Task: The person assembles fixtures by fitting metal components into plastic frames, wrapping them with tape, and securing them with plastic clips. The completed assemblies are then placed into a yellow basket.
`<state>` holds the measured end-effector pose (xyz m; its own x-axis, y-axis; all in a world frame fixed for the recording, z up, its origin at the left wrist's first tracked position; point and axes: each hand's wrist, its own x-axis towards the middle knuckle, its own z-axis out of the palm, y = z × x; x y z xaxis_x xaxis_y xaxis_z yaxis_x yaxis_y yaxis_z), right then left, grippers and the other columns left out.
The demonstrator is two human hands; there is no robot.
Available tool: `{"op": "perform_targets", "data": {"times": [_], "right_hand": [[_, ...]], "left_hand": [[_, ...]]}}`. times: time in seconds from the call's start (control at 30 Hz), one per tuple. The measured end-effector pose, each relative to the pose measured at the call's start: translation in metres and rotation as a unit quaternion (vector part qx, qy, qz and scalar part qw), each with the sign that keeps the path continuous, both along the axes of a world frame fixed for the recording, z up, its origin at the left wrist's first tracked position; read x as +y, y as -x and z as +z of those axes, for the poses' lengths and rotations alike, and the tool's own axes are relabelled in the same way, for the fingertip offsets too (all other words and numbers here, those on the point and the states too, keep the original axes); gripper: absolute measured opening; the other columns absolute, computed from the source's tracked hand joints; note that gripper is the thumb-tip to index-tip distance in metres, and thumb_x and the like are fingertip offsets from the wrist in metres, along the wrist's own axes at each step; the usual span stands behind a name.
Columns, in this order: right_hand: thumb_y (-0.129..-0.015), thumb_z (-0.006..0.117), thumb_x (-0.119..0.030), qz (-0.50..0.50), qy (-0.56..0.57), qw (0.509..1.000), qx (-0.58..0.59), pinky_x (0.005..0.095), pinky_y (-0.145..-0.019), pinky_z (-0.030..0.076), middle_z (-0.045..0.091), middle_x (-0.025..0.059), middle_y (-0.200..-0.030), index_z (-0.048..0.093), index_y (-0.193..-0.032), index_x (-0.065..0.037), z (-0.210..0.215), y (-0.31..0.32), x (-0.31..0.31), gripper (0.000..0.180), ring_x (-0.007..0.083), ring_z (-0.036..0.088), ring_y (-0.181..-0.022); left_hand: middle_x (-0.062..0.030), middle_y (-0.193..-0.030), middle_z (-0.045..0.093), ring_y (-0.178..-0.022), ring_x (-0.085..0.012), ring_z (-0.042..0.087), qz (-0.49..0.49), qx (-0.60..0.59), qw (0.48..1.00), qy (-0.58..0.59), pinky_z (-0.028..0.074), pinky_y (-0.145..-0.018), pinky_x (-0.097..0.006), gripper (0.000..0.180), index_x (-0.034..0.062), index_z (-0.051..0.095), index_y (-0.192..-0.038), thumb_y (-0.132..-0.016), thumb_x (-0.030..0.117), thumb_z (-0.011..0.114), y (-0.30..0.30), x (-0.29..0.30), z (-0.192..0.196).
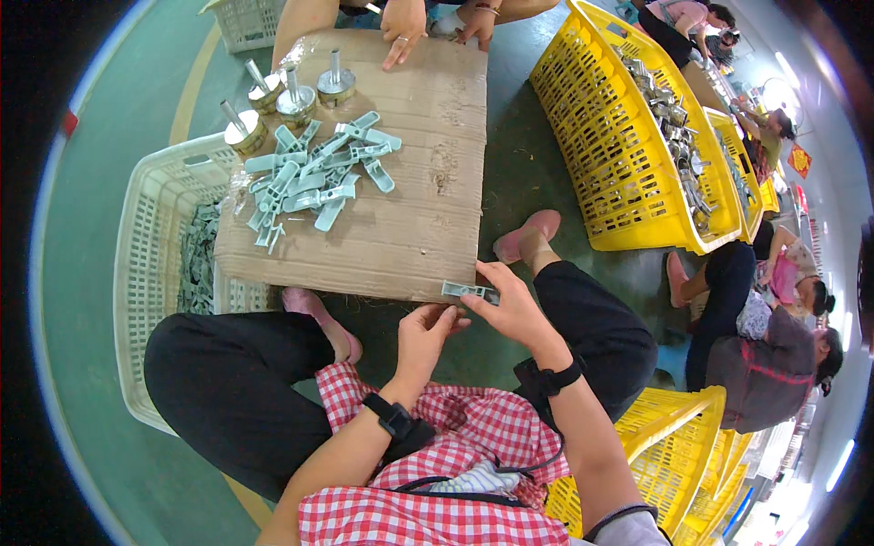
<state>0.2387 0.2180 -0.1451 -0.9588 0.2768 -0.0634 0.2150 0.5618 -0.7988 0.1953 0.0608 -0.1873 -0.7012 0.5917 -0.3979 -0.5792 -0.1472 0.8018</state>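
Note:
My right hand (pixel 512 308) pinches a pale grey-green plastic clip piece (pixel 462 289) between thumb and fingers, at the near right corner of the cardboard-topped surface (pixel 401 218). Just left of it and lower, my left hand (pixel 426 338) is closed, thumb against curled fingertips; whatever they may hold is too small or hidden to tell. A loose pile of similar plastic clip pieces (pixel 314 177) lies on the left half of the cardboard. Behind the pile stand several round metal pieces with upright stems, one of them a metal cylinder (pixel 336 84).
Across the cardboard rest another person's hands (pixel 401 32). A white basket (pixel 150 227) holding grey-green pieces stands at the left. A yellow crate (pixel 619 155) full of metal parts is at far right; stacked yellow crates (pixel 669 455) stand near right. Other people sit beyond.

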Motion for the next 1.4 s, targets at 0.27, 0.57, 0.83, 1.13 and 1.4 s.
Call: {"op": "perform_targets", "data": {"times": [0.27, 0.57, 0.83, 1.13, 1.4], "right_hand": [[-0.078, 0.066, -0.020, -0.087, -0.193, 0.975, 0.061, 0.0423, -0.086, 0.040, 0.057, 0.0176, -0.107, 0.057, -0.107, 0.002, 0.027, 0.028, 0.002, 0.038, 0.0344, 0.053, -0.100], [-0.074, 0.064, -0.008, 0.132, -0.201, 0.948, 0.206, 0.0385, -0.087, 0.041, 0.057, 0.0125, -0.106, 0.061, -0.100, -0.006, 0.037, 0.169, -0.079, 0.027, 0.0307, 0.051, -0.103], [-0.073, 0.060, -0.004, 0.132, -0.183, 0.954, 0.196, 0.0377, -0.074, 0.045, 0.056, 0.0136, -0.092, 0.064, -0.089, -0.003, 0.037, 0.169, -0.065, 0.016, 0.0313, 0.056, -0.080], [-0.071, 0.051, 0.002, 0.219, -0.203, 0.954, 0.026, 0.0361, -0.077, 0.045, 0.050, 0.0149, -0.092, 0.057, -0.097, -0.001, 0.057, 0.113, -0.003, 0.027, 0.0314, 0.053, -0.089], [-0.074, 0.067, -0.016, 0.009, -0.121, 0.990, 0.078, 0.0375, -0.072, 0.046, 0.052, 0.0166, -0.096, 0.048, -0.102, -0.001, 0.031, 0.108, -0.036, 0.037, 0.0339, 0.055, -0.083]], "left_hand": [[-0.0114, -0.093, 0.065, -0.081, -0.0168, 0.065, 0.013, -0.012, 1.000, 0.002, 0.051, -0.070, -0.026, 0.022, -0.0064, 0.061, -0.103, -0.090, 0.010, 0.054, -0.001, -0.001, -0.007], [-0.0095, -0.073, 0.066, -0.065, -0.0126, 0.061, 0.009, 0.081, 0.989, 0.122, 0.048, -0.061, -0.026, 0.019, -0.0055, 0.064, -0.084, -0.084, 0.014, 0.061, -0.003, 0.001, -0.007], [-0.0087, -0.075, 0.066, -0.064, -0.0130, 0.061, 0.003, 0.081, 0.989, 0.127, 0.048, -0.062, -0.025, 0.021, -0.0067, 0.064, -0.086, -0.085, 0.014, 0.060, -0.002, 0.001, -0.009], [-0.0091, -0.086, 0.066, -0.076, -0.0153, 0.065, -0.007, -0.026, 0.999, 0.034, 0.051, -0.068, -0.023, 0.019, -0.0065, 0.063, -0.098, -0.090, 0.009, 0.055, 0.001, 0.005, -0.004], [-0.0087, -0.082, 0.066, -0.075, -0.0135, 0.065, 0.002, -0.004, 1.000, 0.030, 0.051, -0.067, -0.024, 0.019, -0.0081, 0.063, -0.094, -0.088, 0.008, 0.055, -0.001, 0.003, -0.003]]}}
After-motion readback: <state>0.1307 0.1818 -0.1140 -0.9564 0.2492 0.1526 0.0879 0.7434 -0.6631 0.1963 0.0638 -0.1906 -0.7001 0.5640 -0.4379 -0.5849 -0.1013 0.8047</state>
